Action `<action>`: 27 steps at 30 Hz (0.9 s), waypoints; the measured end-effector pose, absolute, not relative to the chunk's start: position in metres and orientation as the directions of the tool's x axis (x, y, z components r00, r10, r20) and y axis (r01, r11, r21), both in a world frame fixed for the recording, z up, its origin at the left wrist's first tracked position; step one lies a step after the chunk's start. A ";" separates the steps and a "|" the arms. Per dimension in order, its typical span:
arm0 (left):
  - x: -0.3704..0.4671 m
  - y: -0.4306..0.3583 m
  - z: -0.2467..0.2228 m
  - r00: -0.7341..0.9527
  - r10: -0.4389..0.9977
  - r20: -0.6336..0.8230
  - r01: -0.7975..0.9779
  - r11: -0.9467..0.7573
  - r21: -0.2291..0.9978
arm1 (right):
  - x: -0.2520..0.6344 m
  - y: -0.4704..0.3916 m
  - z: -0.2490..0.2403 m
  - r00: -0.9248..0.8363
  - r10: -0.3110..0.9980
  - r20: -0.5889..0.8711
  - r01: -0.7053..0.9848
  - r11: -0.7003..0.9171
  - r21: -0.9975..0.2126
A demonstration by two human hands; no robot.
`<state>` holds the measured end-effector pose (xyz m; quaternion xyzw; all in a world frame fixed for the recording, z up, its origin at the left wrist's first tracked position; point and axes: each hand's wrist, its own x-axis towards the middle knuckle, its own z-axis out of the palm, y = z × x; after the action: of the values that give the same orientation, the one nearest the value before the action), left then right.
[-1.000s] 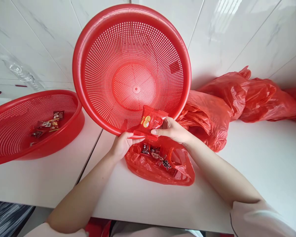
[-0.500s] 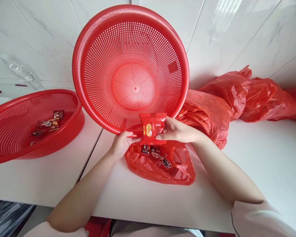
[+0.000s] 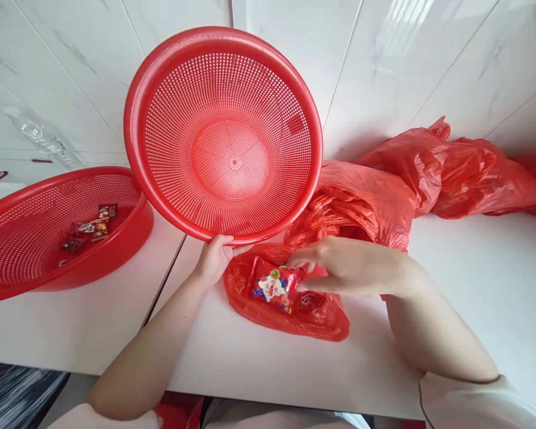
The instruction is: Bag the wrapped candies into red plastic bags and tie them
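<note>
My left hand [image 3: 213, 260] pinches the lower rim of an upright, tilted red plastic basket [image 3: 315, 164], whose perforated inside faces me. Below it, a red plastic bag [image 3: 290, 328] lies open on the table with packaged snacks in it. A red snack packet [image 3: 272, 287] with a white star and blue print lies on top in the bag's mouth. My right hand [image 3: 339, 265] is over the bag at the packet's right edge, thumb and fingers apart; some fingertips are hidden. A smaller dark red packet [image 3: 311, 302] shows beneath the thumb.
At left a second red basket [image 3: 136, 238] holds several small snack packets [image 3: 89, 229]. A clear plastic bottle [image 3: 49, 143] is behind it by the tiled wall. Several filled red bags [image 3: 486, 179] line the wall at right. A table seam [image 3: 165, 283] runs left of the bag.
My right hand has lowered the red packet from the basket's rim onto the bag's contents, its starred face now showing, and loosened its fingers. The basket has shifted slightly left and down.
</note>
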<state>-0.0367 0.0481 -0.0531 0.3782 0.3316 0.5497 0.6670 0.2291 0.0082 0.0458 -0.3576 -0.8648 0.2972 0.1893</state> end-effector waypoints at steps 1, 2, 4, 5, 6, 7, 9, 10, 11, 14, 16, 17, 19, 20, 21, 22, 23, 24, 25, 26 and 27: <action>-0.038 0.049 -0.053 0.162 0.986 -0.023 -0.478 0.099 0.873 | 0.230 0.009 0.048 -0.674 0.730 0.115 0.517 0.577 -0.633; -0.039 0.050 -0.053 0.148 0.989 -0.023 -0.472 0.091 0.877 | 0.231 0.010 0.049 -0.677 0.728 0.110 0.531 0.587 -0.611; -0.040 0.050 -0.050 0.122 0.992 -0.023 -0.460 0.077 0.885 | 0.230 0.014 0.050 -0.622 0.769 0.150 0.587 0.584 -0.561; -0.041 0.050 -0.048 0.112 0.994 -0.019 -0.454 0.068 0.888 | 0.229 0.017 0.048 -0.585 0.794 0.167 0.629 0.574 -0.524; -0.042 0.049 -0.046 0.102 0.995 -0.015 -0.449 0.060 0.891 | 0.228 0.020 0.046 -0.549 0.817 0.177 0.676 0.559 -0.479; -0.042 0.048 -0.043 0.094 0.996 -0.013 -0.446 0.053 0.893 | 0.226 0.024 0.042 -0.515 0.837 0.184 0.723 0.540 -0.431; -0.042 0.046 -0.037 0.085 0.996 -0.021 -0.443 0.057 0.895 | 0.224 0.033 0.034 -0.445 0.871 0.206 0.798 0.491 -0.350; -0.042 0.044 -0.035 0.085 0.996 -0.025 -0.442 0.060 0.895 | 0.223 0.037 0.031 -0.417 0.880 0.229 0.816 0.473 -0.333; -0.042 0.043 -0.034 0.089 0.996 -0.021 -0.442 0.059 0.895 | 0.221 0.041 0.027 -0.394 0.882 0.260 0.820 0.465 -0.333; -0.044 0.039 -0.033 0.148 0.988 0.044 -0.416 0.022 0.909 | 0.217 0.047 0.023 -0.340 0.858 0.385 0.785 0.485 -0.386; -0.049 0.039 -0.035 0.218 0.968 0.127 -0.348 -0.044 0.937 | 0.216 0.047 0.024 -0.286 0.822 0.492 0.752 0.511 -0.416; -0.052 0.039 -0.035 0.252 0.951 0.177 -0.282 -0.103 0.954 | 0.216 0.046 0.025 -0.247 0.799 0.548 0.740 0.521 -0.426; -0.061 0.040 -0.033 0.298 0.911 0.285 -0.049 -0.283 0.958 | 0.219 0.046 0.029 -0.154 0.753 0.639 0.720 0.528 -0.449; -0.066 0.041 -0.030 0.301 0.892 0.337 0.117 -0.386 0.915 | 0.222 0.046 0.032 -0.104 0.735 0.670 0.715 0.523 -0.463; -0.072 0.043 -0.026 0.285 0.875 0.392 0.300 -0.470 0.830 | 0.226 0.046 0.034 -0.058 0.721 0.691 0.713 0.514 -0.476; -0.078 0.044 -0.021 0.245 0.858 0.451 0.478 -0.512 0.714 | 0.231 0.046 0.037 -0.018 0.710 0.704 0.715 0.501 -0.487; -0.085 0.045 -0.016 0.184 0.838 0.513 0.630 -0.501 0.593 | 0.236 0.046 0.039 0.014 0.704 0.710 0.719 0.487 -0.496; -0.093 0.045 -0.012 0.105 0.814 0.571 0.749 -0.443 0.493 | 0.241 0.047 0.042 0.045 0.699 0.713 0.721 0.471 -0.508; -0.101 0.045 -0.009 0.006 0.780 0.626 0.830 -0.353 0.432 | 0.246 0.047 0.044 0.078 0.697 0.713 0.721 0.455 -0.523; -0.110 0.045 -0.008 -0.104 0.739 0.666 0.879 -0.245 0.409 | 0.251 0.047 0.046 0.112 0.693 0.712 0.718 0.439 -0.541; -0.120 0.045 -0.007 -0.215 0.695 0.686 0.898 -0.136 0.418 | 0.256 0.047 0.049 0.143 0.693 0.706 0.712 0.424 -0.560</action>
<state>-0.1201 0.0445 -0.0074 0.6157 0.6470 0.4344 -0.1168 0.2563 0.0472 0.0486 -0.5368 -0.6545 -0.0088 0.5323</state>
